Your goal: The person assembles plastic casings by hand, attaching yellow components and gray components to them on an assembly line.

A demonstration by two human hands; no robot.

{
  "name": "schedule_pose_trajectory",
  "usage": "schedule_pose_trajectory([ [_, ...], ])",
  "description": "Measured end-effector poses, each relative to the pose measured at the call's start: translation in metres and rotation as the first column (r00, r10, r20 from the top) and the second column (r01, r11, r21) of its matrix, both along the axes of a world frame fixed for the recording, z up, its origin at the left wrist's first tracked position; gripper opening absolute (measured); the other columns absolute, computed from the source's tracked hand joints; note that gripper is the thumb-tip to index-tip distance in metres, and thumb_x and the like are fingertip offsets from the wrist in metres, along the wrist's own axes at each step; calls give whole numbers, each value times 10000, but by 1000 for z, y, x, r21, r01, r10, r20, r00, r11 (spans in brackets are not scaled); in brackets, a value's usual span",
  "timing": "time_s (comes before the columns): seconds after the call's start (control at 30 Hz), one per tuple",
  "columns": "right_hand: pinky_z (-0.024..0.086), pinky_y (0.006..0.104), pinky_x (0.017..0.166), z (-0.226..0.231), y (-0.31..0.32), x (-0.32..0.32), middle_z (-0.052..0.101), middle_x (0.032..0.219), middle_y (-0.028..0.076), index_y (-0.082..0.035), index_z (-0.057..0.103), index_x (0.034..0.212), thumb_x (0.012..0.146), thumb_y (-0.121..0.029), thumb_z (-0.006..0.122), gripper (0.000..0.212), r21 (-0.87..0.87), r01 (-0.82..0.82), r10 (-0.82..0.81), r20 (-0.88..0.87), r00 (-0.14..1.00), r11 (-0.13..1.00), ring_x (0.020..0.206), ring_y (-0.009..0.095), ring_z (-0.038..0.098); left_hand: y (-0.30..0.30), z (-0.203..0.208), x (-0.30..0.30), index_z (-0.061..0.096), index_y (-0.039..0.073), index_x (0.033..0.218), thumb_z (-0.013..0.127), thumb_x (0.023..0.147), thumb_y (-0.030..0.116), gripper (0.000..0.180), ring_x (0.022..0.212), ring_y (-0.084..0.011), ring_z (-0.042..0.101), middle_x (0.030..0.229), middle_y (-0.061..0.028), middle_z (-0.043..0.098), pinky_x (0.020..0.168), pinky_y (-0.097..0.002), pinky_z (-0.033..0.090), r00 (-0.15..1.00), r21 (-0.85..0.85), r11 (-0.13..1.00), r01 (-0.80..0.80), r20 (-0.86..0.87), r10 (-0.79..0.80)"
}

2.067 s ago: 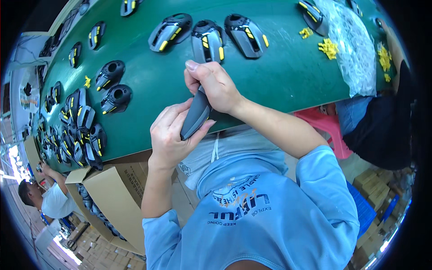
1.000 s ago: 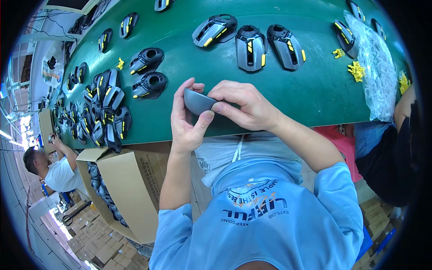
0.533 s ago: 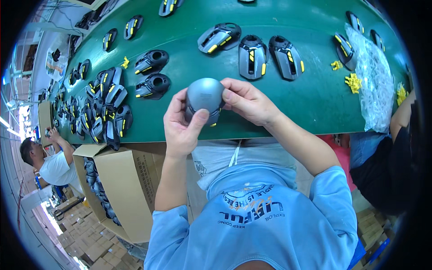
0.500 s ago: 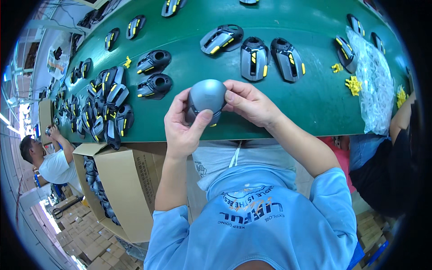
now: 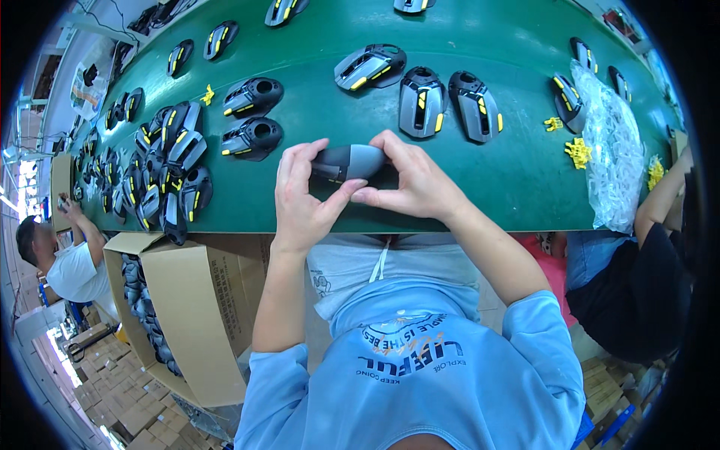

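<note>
Both my hands hold a grey and black computer mouse shell (image 5: 358, 160) just above the table's near edge. My left hand (image 5: 309, 196) is closed on its darker end, fingers behind and thumb in front. At the smooth grey end, my right hand (image 5: 414, 180) grips with fingers over the far side and thumb along the near side. The shell lies sideways between them, its underside hidden. Beyond it sit a grey mouse shell with yellow strips (image 5: 422, 103), a similar one (image 5: 476, 109) to its right, and a tilted one (image 5: 370, 67) to the left.
Left on the green table (image 5: 322, 97) is a pile of mouse shells (image 5: 169, 150). An open cardboard box (image 5: 176, 322) full of dark shells stands below. Right are yellow plastic pieces (image 5: 577, 153) and a clear plastic bag (image 5: 613, 154). One person (image 5: 71, 262) sits left, another (image 5: 630, 285) right.
The mouse shell has turned from upright, smooth back showing, to lying sideways. My right hand has brought its thumb round to the near side, and my left fingers have shifted to the dark end.
</note>
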State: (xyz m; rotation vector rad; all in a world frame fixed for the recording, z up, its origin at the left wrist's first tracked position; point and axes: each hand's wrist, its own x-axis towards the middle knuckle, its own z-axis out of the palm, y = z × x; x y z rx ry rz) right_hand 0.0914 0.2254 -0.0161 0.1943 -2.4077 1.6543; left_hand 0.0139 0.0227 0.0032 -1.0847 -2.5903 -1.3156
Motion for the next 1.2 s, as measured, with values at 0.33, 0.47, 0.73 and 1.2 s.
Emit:
schedule_pose_trajectory([
  [0.33,511,427,707,-1,-6,3,615,906,171,1,573,1067,817,-376,846,528,125,113,-96,-131,987,986,812,367,632,4,-16,5,619,-41,1235,916,710,193,647,968,-240,643,1132,-143,641,833,-354,527,996,61,994,-87,-9,87],
  [0.47,518,417,730,1,-5,-4,629,945,186,1,564,1120,819,-375,849,560,94,100,-91,-105,990,991,861,389,638,-2,-4,-2,631,-33,1202,917,720,212,611,961,-225,645,1080,-129,658,836,-342,527,998,63,996,-56,5,56],
  [0.73,520,449,985,6,-7,9,550,1410,240,21,509,1408,784,-211,875,760,-86,258,-270,-196,943,962,1219,388,595,74,40,-171,651,-65,1024,685,913,610,686,846,-227,667,895,-175,695,765,-370,530,936,-46,980,-191,291,196],
  [1.2,560,398,854,17,-4,14,690,1120,78,-78,689,1189,874,-242,782,368,165,-42,52,-62,997,985,1004,269,662,126,4,-354,574,-24,1415,513,857,808,1004,1390,-415,491,1458,-249,561,1154,-516,360,939,-808,491,-327,-216,268],
])
